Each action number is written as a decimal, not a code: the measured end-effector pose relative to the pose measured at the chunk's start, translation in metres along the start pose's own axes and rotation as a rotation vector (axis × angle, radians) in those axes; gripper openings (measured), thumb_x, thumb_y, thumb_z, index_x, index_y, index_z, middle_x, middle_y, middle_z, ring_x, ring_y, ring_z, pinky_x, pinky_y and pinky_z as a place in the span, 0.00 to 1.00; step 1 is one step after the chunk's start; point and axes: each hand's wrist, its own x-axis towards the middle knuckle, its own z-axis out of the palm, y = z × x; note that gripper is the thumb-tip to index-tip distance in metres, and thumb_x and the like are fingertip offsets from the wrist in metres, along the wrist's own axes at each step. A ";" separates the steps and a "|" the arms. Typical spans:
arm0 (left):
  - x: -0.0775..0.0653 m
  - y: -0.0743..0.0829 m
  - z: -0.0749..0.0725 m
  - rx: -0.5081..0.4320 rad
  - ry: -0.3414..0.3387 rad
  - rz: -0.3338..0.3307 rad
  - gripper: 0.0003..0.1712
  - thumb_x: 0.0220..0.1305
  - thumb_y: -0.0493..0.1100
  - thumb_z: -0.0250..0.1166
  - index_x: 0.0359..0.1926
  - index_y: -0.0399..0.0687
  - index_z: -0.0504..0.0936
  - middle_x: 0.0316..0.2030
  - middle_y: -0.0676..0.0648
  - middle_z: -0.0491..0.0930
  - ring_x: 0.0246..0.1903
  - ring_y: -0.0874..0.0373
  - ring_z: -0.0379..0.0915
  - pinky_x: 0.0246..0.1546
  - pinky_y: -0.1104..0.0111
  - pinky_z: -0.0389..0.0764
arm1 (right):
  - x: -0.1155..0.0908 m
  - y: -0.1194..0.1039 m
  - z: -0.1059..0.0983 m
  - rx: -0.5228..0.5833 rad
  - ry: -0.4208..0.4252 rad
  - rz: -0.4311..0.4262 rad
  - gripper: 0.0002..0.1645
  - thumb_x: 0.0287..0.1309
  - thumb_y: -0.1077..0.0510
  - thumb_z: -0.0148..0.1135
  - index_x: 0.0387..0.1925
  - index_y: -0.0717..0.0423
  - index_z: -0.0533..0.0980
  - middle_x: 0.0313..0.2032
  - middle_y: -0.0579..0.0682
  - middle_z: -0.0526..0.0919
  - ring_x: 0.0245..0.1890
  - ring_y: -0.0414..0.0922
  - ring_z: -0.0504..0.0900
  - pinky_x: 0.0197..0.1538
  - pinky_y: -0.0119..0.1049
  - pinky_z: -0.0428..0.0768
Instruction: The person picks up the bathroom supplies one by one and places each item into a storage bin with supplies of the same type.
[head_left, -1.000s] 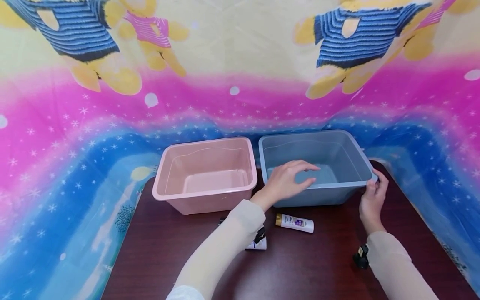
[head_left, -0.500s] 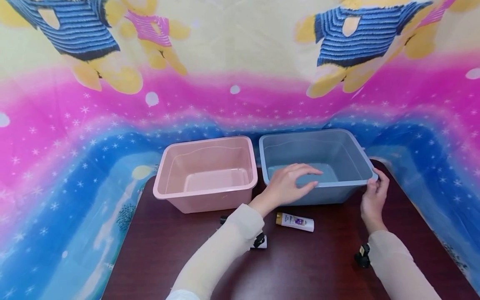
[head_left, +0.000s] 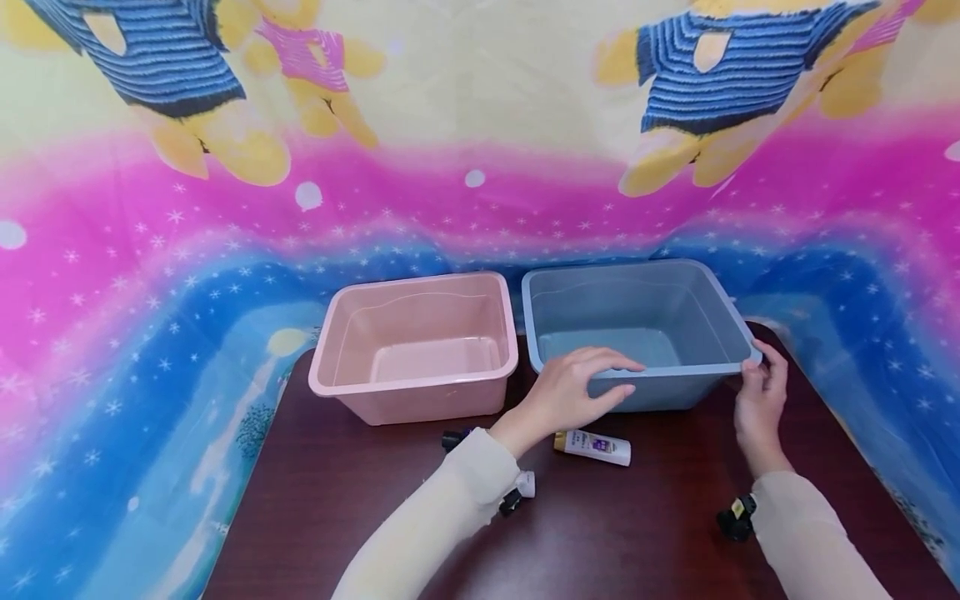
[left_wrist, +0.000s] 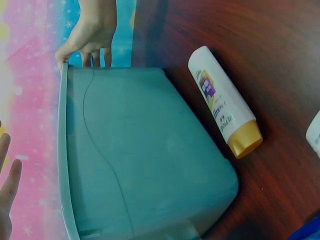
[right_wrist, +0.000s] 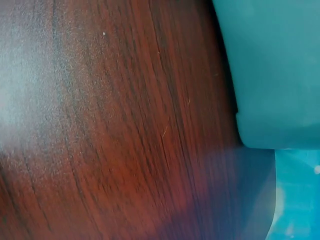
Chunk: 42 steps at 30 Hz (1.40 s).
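Note:
My right hand grips the front right corner of a blue-grey plastic basin, its thumb at the rim. In the left wrist view that same hand pinches the rim at the top. My left hand hovers by the basin's front rim, thumb and fingers spread apart, holding nothing. Below it a white bottle with a gold cap lies on its side on the table. Another white bottle is mostly hidden under my left forearm. The right wrist view shows the basin's side but no hand.
A pink basin stands left of the blue-grey one, nothing inside it. A black cap shows beside my left sleeve. The dark wooden table backs onto a printed cloth with bears.
My left hand has dropped back from over the blue-grey basin's opening to its front rim. The right hand keeps its grip and has shifted slightly right.

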 end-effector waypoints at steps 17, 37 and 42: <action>-0.024 0.011 0.000 -0.080 0.008 -0.067 0.18 0.69 0.48 0.64 0.58 0.56 0.82 0.56 0.55 0.80 0.59 0.69 0.69 0.59 0.78 0.66 | -0.004 -0.016 -0.006 0.030 -0.051 0.108 0.25 0.74 0.57 0.50 0.70 0.48 0.65 0.58 0.47 0.72 0.54 0.41 0.75 0.48 0.21 0.76; -0.050 -0.005 0.023 -0.012 -0.108 -0.169 0.15 0.71 0.53 0.61 0.56 0.63 0.82 0.55 0.63 0.78 0.58 0.74 0.68 0.54 0.82 0.68 | -0.007 -0.018 -0.004 0.078 -0.045 0.075 0.25 0.75 0.57 0.50 0.69 0.47 0.68 0.61 0.52 0.72 0.54 0.42 0.76 0.49 0.24 0.76; -0.052 -0.006 0.025 -0.017 -0.160 -0.206 0.16 0.71 0.54 0.61 0.57 0.65 0.81 0.53 0.64 0.78 0.53 0.73 0.71 0.48 0.84 0.69 | -0.006 -0.019 -0.003 0.065 -0.053 0.065 0.25 0.74 0.57 0.51 0.69 0.47 0.68 0.59 0.51 0.73 0.52 0.42 0.76 0.48 0.24 0.76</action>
